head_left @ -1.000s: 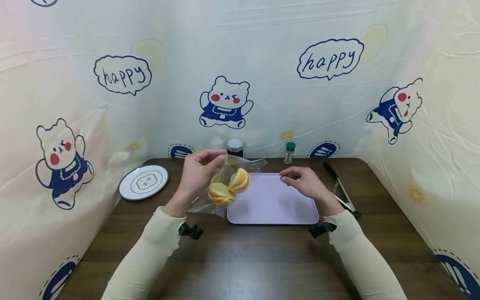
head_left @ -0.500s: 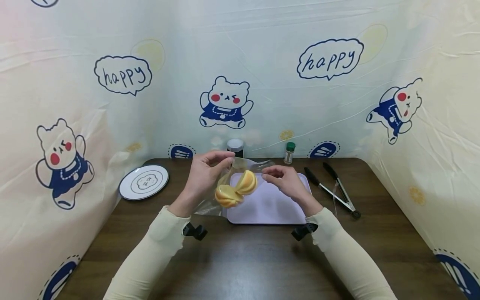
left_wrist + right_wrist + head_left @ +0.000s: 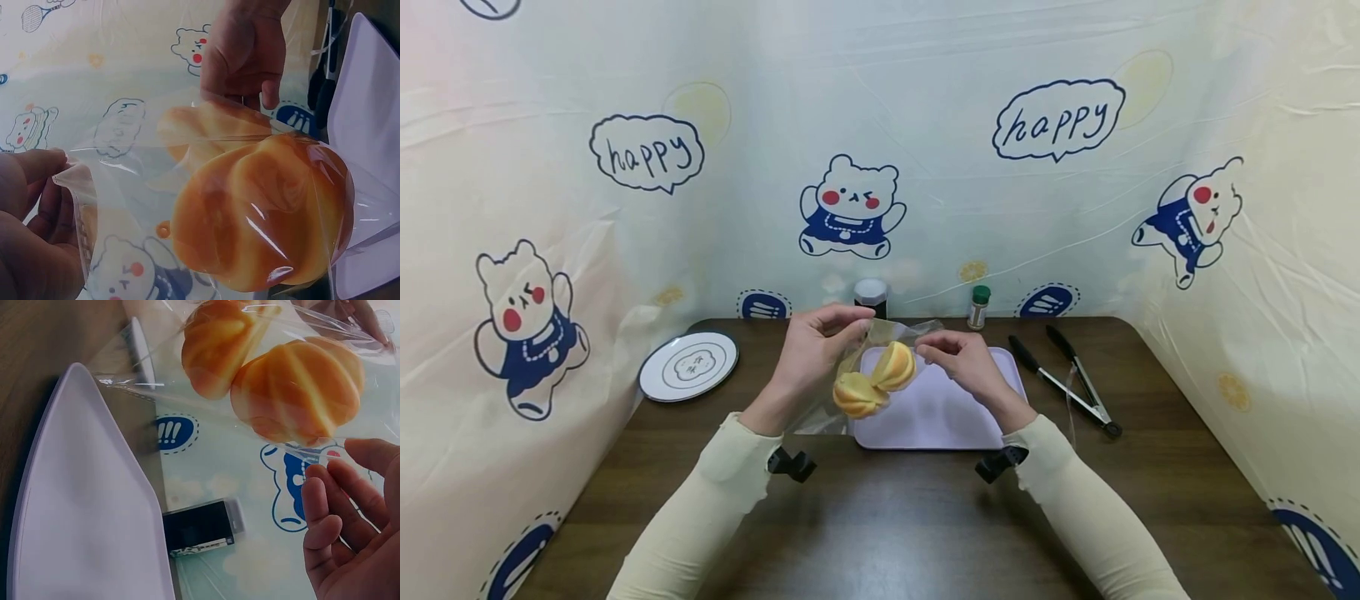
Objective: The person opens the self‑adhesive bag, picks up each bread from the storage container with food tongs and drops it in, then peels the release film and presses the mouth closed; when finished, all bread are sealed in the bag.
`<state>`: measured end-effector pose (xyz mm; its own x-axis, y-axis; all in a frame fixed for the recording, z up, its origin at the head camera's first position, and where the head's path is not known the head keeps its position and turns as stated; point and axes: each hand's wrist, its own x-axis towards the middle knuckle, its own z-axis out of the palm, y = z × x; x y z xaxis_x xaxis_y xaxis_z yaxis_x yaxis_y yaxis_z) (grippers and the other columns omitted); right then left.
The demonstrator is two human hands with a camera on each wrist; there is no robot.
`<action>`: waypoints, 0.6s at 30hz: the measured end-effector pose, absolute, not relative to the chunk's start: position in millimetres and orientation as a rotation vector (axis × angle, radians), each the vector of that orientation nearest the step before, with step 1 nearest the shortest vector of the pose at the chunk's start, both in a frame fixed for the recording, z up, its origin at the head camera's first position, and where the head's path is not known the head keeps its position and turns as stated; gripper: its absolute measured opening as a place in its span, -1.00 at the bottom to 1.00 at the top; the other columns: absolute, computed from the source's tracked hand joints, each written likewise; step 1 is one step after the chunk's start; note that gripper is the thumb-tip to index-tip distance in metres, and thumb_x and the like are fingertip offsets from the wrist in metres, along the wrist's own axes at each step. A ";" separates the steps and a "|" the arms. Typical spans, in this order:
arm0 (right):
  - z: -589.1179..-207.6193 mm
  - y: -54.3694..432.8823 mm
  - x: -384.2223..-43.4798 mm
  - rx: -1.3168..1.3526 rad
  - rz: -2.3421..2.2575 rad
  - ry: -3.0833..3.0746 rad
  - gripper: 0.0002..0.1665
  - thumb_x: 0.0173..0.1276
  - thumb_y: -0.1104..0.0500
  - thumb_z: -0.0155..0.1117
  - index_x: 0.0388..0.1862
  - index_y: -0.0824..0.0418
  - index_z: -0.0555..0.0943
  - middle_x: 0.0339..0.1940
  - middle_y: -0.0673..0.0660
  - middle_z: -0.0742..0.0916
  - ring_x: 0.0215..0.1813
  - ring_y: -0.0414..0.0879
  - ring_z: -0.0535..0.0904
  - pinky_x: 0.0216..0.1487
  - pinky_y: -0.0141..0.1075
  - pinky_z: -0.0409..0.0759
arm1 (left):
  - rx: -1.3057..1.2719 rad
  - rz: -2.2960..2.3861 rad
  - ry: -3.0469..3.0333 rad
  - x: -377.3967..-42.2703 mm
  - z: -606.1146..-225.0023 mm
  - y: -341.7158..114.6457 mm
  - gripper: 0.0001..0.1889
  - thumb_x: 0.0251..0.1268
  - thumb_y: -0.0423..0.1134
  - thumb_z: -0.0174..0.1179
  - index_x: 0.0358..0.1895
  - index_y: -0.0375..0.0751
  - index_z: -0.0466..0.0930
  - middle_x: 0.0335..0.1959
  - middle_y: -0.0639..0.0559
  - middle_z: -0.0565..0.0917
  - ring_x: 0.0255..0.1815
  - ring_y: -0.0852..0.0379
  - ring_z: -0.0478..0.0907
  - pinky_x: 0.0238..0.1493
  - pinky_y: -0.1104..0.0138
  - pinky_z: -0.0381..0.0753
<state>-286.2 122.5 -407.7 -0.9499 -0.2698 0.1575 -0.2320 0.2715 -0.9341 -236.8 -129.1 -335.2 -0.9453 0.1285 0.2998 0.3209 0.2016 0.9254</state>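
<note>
My left hand pinches a corner of a clear plastic bag, held up over the left part of the lavender tray. Two golden ridged bread rolls show through the film, side by side, large in both wrist views. A small brown ring sticks out beside the nearer roll. My right hand is at the opposite edge of the bag, its fingertips overlapping the film in the right wrist view; I cannot tell if they pinch it.
A white plate stands at the back left. Black-handled tongs lie right of the tray. A jar with a pale lid and a green-capped shaker stand at the back edge, before a printed curtain.
My right hand has come leftward across the tray to the bag, uncovering the tongs. My left hand has shifted slightly right, and the bag with the rolls has moved along with it.
</note>
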 end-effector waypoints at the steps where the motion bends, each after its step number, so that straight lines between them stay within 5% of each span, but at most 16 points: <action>1: -407.3 122.3 -286.2 -0.489 -1.819 2.477 -0.67 0.38 -0.07 0.35 -0.03 0.09 0.76 -0.05 0.15 0.79 -0.10 -0.06 0.61 -0.26 -0.28 0.47 | -0.444 -1.842 -2.306 -237.2 -335.4 -129.0 -0.71 0.29 -0.03 0.35 -0.02 -0.06 0.75 -0.04 0.02 0.76 -0.02 0.08 0.67 -0.05 0.31 0.73; 7: -409.2 123.1 -288.4 -0.522 -1.866 2.477 -0.72 0.40 -0.01 0.34 -0.11 0.16 0.76 -0.13 0.14 0.81 -0.15 -0.07 0.64 -0.13 -0.27 0.56 | -0.450 -1.836 -2.320 -236.7 -335.1 -130.0 -0.70 0.29 -0.04 0.35 0.00 -0.08 0.74 -0.03 0.01 0.77 -0.03 0.07 0.68 -0.07 0.34 0.72; 12: -408.0 130.5 -289.3 -0.538 -1.912 2.477 -0.72 0.39 0.00 0.35 -0.17 0.19 0.73 -0.19 0.11 0.82 -0.26 -0.04 0.67 -0.41 -0.37 0.43 | -0.342 -1.846 -2.343 -237.4 -334.8 -135.9 -0.67 0.24 0.06 0.37 0.02 0.06 0.74 -0.01 0.06 0.74 0.01 0.06 0.63 -0.02 0.36 0.70; 18: -400.0 139.6 -287.5 -0.532 -1.964 2.451 -0.73 0.37 0.05 0.38 -0.12 0.23 0.67 -0.18 0.31 0.79 -0.38 -0.06 0.63 -0.50 -0.39 0.39 | -0.311 -1.742 -2.375 -241.8 -334.7 -143.3 -0.62 0.22 0.14 0.36 0.02 0.09 0.75 -0.03 0.08 0.73 0.01 0.08 0.60 0.03 0.33 0.68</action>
